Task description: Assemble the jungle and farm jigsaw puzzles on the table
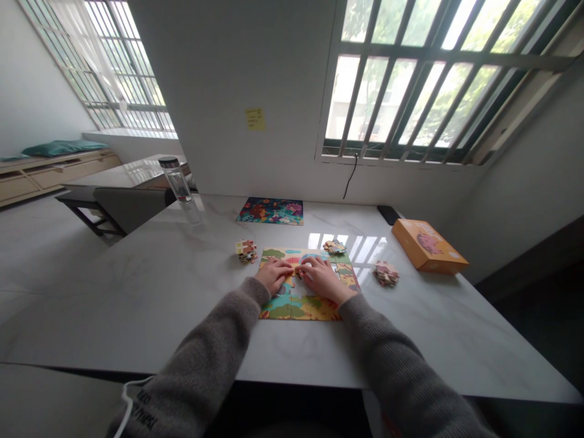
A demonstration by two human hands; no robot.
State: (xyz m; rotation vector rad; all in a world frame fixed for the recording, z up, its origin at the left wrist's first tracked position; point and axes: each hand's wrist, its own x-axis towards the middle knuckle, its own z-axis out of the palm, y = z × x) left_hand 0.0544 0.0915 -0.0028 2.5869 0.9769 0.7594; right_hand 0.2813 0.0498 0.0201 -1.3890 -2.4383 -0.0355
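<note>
A partly assembled jigsaw puzzle (289,309) in bright colours lies on the white marbled table, its border joined and a pale gap showing in the middle. My left hand (274,275) rests on its left side, fingers stretched out toward the centre. Over the centre, my right hand (319,278) has its thumb and fingers closed on a small puzzle piece (298,273), which they partly hide. Loose pieces sit in piles around the puzzle: a left pile (247,250), a pile at the upper right edge (335,246) and a right pile (386,274).
A dark illustrated picture sheet (271,211) lies behind the puzzle. At right stand an orange box (427,246) and a black phone-like object (388,214). A clear bottle (176,181) stands near the table's left edge. A yellow note (255,119) is on the wall.
</note>
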